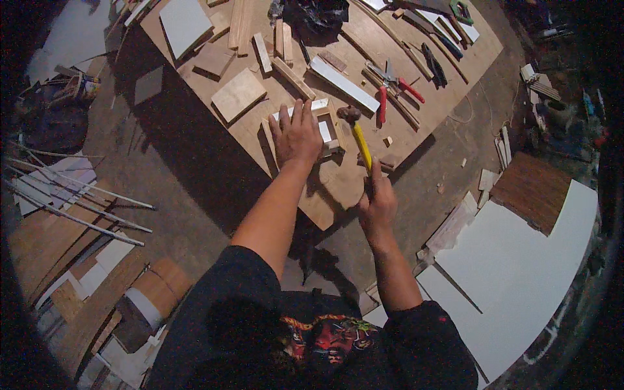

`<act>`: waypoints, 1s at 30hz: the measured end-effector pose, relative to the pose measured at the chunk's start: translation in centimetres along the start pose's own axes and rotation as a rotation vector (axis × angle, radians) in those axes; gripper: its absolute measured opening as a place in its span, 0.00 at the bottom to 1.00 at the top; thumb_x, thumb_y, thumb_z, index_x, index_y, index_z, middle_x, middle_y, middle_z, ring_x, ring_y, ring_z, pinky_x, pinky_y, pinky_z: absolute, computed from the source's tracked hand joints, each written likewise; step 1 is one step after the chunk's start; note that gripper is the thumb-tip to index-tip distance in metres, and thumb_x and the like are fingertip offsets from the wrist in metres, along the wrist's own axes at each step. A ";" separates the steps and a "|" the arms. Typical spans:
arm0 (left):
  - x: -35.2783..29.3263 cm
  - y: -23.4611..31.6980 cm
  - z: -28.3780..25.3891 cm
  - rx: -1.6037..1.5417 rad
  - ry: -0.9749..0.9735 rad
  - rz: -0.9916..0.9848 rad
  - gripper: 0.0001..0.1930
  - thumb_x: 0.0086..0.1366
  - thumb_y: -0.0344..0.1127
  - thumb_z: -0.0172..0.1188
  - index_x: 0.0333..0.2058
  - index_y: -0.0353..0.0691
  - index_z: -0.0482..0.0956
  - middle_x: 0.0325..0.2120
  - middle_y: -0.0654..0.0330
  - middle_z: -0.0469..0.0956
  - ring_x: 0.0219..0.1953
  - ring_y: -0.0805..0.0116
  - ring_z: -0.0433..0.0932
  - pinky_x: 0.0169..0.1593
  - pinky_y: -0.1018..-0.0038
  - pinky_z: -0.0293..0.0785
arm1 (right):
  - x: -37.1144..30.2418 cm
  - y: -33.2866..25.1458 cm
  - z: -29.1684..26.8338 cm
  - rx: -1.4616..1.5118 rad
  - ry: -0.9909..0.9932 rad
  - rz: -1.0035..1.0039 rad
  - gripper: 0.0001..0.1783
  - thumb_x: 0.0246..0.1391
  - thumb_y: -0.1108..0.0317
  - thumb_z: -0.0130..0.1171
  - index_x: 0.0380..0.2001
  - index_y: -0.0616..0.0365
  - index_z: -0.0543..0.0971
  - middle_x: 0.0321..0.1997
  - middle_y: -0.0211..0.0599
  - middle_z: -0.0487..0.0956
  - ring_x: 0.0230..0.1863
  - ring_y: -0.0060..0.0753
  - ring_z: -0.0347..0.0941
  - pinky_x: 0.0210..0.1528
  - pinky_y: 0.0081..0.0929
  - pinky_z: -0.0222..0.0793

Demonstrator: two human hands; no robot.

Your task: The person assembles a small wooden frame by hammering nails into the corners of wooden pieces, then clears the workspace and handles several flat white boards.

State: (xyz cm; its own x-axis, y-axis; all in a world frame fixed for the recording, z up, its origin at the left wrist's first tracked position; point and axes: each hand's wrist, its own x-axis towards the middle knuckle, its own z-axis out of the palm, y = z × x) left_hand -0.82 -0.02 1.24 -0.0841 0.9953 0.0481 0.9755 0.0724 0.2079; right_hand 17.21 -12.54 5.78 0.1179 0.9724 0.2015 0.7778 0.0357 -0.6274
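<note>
My left hand (pixel 299 138) lies with its fingers stretched over a small wooden box frame (pixel 332 127) at the near corner of the table, pressing on its left part. White pieces show in the frame's opening; the side under my palm is hidden. In my right hand (pixel 378 200) is a hammer (pixel 361 140) with a yellow handle and a dark, worn head. The fingers wrap round the lower handle. The hammer's head is raised just right of the frame, apart from it as far as I can tell.
The plywood table (pixel 416 140) bears red-handled snips (pixel 392 91), black pliers (pixel 434 65), a white strip (pixel 344 83), a flat wood block (pixel 238 95), several sticks and a black plastic bag (pixel 318 19). White boards (pixel 520 273) lie low at right; thin rods (pixel 84 195) jut out at left.
</note>
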 end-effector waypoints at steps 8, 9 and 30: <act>0.0 0.0 -0.1 -0.010 -0.006 -0.003 0.25 0.73 0.45 0.46 0.67 0.51 0.66 0.66 0.64 0.66 0.69 0.52 0.58 0.72 0.43 0.42 | 1.0 -2.2 -0.9 -0.164 -0.240 0.165 0.38 0.56 0.76 0.59 0.70 0.37 0.66 0.37 0.43 0.79 0.36 0.47 0.79 0.36 0.41 0.74; 0.2 -0.1 -0.1 0.008 -0.027 -0.011 0.25 0.73 0.45 0.45 0.67 0.51 0.66 0.67 0.64 0.65 0.70 0.52 0.57 0.73 0.44 0.42 | 1.1 -2.4 -1.1 -0.071 -0.190 0.143 0.38 0.56 0.76 0.58 0.70 0.38 0.66 0.38 0.44 0.79 0.36 0.47 0.79 0.37 0.41 0.75; -0.3 0.2 -0.1 -0.014 0.015 -0.015 0.25 0.74 0.46 0.42 0.67 0.51 0.66 0.67 0.64 0.65 0.70 0.52 0.56 0.73 0.45 0.40 | 1.0 -0.7 -0.8 -0.219 -0.225 0.130 0.37 0.57 0.76 0.59 0.68 0.37 0.68 0.36 0.44 0.78 0.32 0.49 0.78 0.33 0.42 0.73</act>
State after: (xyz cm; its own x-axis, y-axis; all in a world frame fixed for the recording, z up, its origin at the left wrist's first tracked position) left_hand -0.63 -0.26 1.33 -0.1013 0.9931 0.0592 0.9712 0.0858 0.2223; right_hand 17.28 -11.77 6.98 0.1050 0.9929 -0.0558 0.8821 -0.1189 -0.4558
